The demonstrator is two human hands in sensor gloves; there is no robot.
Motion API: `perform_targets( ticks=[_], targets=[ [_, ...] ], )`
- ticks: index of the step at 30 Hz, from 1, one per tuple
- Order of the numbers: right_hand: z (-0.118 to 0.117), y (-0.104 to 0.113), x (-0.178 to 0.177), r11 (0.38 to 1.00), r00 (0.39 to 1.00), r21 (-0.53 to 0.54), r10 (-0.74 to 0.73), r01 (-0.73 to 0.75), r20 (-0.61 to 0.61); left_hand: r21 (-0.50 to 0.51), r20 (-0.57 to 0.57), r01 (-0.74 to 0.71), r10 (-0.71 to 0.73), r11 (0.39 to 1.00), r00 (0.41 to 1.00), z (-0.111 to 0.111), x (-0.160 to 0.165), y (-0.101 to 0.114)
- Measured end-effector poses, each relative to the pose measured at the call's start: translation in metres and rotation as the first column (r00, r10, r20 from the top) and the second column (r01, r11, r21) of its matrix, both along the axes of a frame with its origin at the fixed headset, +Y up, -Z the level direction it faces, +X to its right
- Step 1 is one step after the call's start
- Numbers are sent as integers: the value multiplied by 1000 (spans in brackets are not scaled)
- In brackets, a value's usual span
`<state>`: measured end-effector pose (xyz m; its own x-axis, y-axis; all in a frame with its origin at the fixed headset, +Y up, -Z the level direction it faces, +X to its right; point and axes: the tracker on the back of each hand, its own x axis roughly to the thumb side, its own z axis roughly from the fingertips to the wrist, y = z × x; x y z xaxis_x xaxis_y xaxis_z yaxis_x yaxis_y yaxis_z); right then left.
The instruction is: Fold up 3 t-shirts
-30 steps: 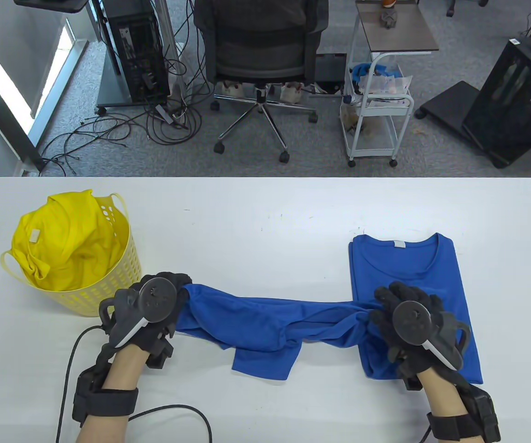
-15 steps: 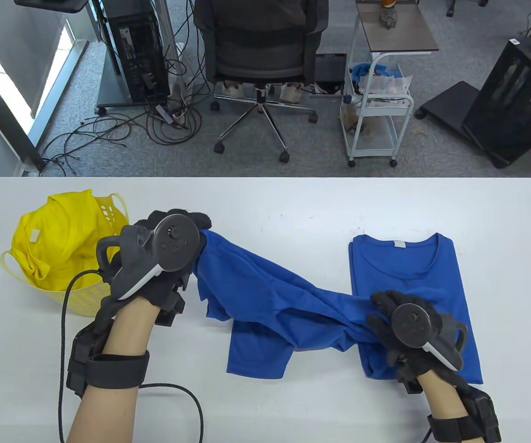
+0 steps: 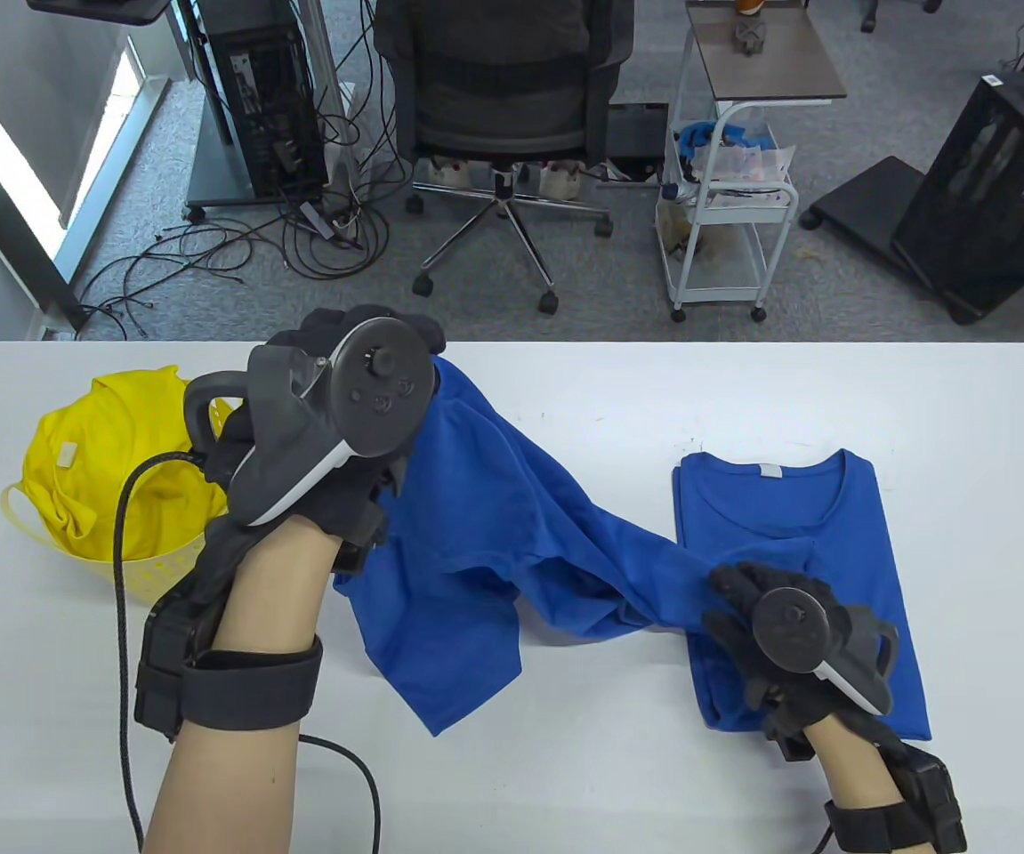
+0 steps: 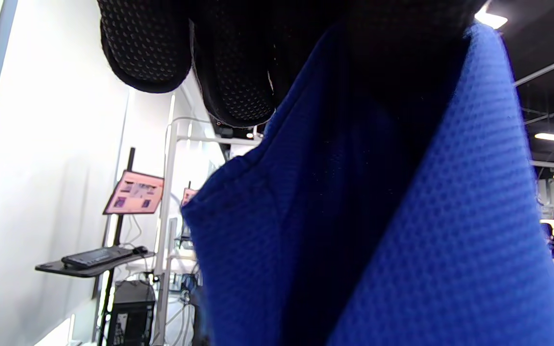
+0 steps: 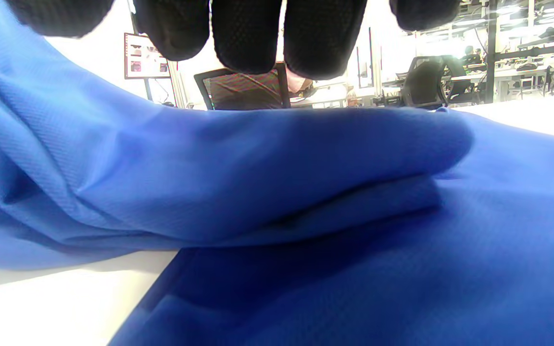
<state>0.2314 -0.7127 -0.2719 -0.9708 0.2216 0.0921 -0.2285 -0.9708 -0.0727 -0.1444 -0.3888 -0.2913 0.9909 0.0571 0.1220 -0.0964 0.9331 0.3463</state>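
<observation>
On white table (image 3: 565, 391): 3 t-shirts total. 2 blue. One loose blue t-shirt (image 3: 494, 534) stretched between both hands, raised at left end, sleeve hanging down to table near front edge. One folded blue t-shirt (image 3: 841, 507) flat at right, collar away from person. 1 yellow t-shirt (image 3: 111, 471) bunched in 1 yellow basket (image 3: 156, 574) at left. Left hand (image 3: 334, 427) lifted, clenched on loose shirt's end. Right hand (image 3: 787, 632) low over folded shirt, gripping loose shirt's other end.

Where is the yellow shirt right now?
In the table view, the yellow shirt sits bunched in the yellow basket at the table's left, just left of the raised left hand.
</observation>
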Motion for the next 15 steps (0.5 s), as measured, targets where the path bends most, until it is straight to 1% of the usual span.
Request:
perform_targets(
  ticks=[7, 10, 12, 13, 14, 15],
  targets=[
    [1, -1, -1, 1000, 1000, -4, -11, 11, -19, 15, 0, -53, 53, 998, 999, 7, -12, 12],
    [0, 3, -9, 999, 997, -36, -37, 35, -71, 25, 12, -70, 70, 997, 998, 10, -18, 15],
    [-3, 6, -19, 997, 989, -58, -52, 45, -137, 28, 13, -59, 59, 998, 998, 11, -21, 15],
    [-7, 4, -30, 993, 980, -109, -56, 36, -193, 25, 12, -50, 50, 998, 999, 10, -22, 15],
    [-10, 0, -41, 983, 975, -186, -41, -1, -220, 19, 8, -42, 42, 999, 999, 9, -24, 14],
    [-13, -6, -53, 958, 974, -275, 21, -84, -223, 16, 4, -38, 38, 999, 999, 8, -26, 14]
  ],
)
